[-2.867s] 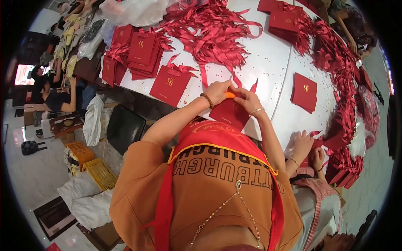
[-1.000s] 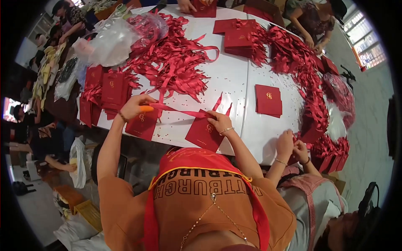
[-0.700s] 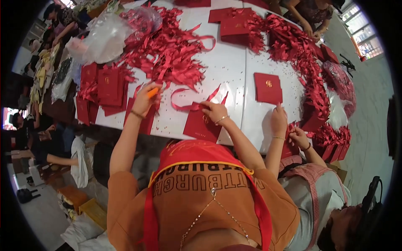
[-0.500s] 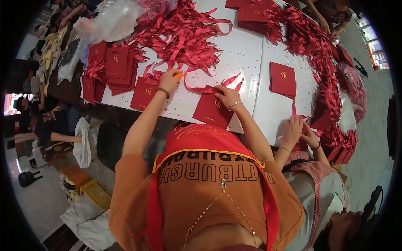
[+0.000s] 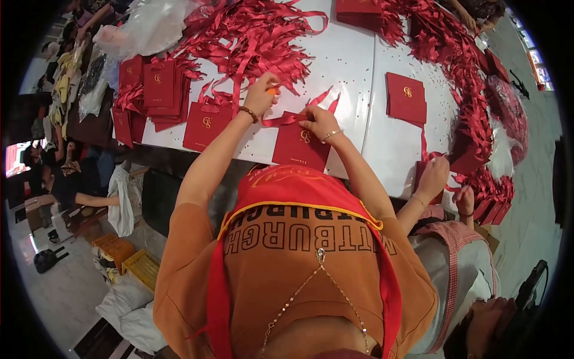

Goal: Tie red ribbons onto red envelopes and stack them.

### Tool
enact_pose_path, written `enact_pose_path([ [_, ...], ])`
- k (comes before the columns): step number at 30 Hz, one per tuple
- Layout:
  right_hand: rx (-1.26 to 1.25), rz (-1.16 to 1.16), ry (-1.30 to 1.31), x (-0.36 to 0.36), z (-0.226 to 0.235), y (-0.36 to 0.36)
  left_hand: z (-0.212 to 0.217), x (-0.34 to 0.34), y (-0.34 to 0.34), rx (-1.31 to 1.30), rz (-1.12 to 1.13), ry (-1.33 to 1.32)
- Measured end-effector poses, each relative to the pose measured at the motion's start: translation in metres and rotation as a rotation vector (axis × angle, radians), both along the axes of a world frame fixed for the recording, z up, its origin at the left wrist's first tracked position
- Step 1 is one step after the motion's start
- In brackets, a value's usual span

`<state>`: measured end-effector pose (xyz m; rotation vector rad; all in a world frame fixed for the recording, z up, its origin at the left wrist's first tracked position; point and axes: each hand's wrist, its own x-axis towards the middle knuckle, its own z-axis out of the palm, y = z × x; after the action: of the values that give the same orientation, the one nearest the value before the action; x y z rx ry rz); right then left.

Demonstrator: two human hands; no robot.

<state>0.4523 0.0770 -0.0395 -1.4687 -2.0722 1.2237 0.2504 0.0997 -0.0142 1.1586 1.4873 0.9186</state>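
Observation:
A flat red paper bag point(image 5: 299, 149) with a gold emblem lies at the table's near edge. At its top edge my right hand point(image 5: 321, 124) is closed on the bag, where a red ribbon point(image 5: 282, 119) passes through. Up and to the left, my left hand point(image 5: 262, 97) is closed, with a small orange item point(image 5: 272, 91) at its fingers; I cannot make out what this is or whether ribbon is pinched too. Left of the bag, another red bag point(image 5: 204, 127) lies partly behind my left forearm. A tangled heap of red ribbons point(image 5: 263, 45) spreads beyond my hands.
Stacked red bags point(image 5: 160, 90) and clear plastic point(image 5: 146, 30) fill the table's left side. To the right lies a small pile of bags point(image 5: 406, 99). A co-worker's hands point(image 5: 435, 176) work with ribbon there, beside a long row of ribboned bags point(image 5: 463, 107).
My left hand has moved up and right, closer to my right hand, and the ribbon loop between them has shifted. My right hand stays at the bag's top. The co-worker's hands have spread apart.

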Motion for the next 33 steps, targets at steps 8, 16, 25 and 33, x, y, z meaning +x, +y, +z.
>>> enact_pose_path([
  [8, 0.221, 0.154, -0.058, -0.001, 0.013, 0.002, -0.016, 0.03, -0.019, -0.048, -0.328, 0.103],
  [16, 0.251, -0.13, -0.197, 0.031, 0.027, -0.03, -0.011, 0.025, -0.019, -0.106, -0.347, 0.008],
  [25, 0.037, -0.198, -0.105, 0.043, 0.008, -0.022, -0.011, 0.047, -0.035, 0.105, -0.284, 0.072],
  [33, -0.04, -0.197, -0.019, 0.045, 0.003, -0.022, -0.007, 0.072, -0.062, 0.012, -0.392, 0.163],
])
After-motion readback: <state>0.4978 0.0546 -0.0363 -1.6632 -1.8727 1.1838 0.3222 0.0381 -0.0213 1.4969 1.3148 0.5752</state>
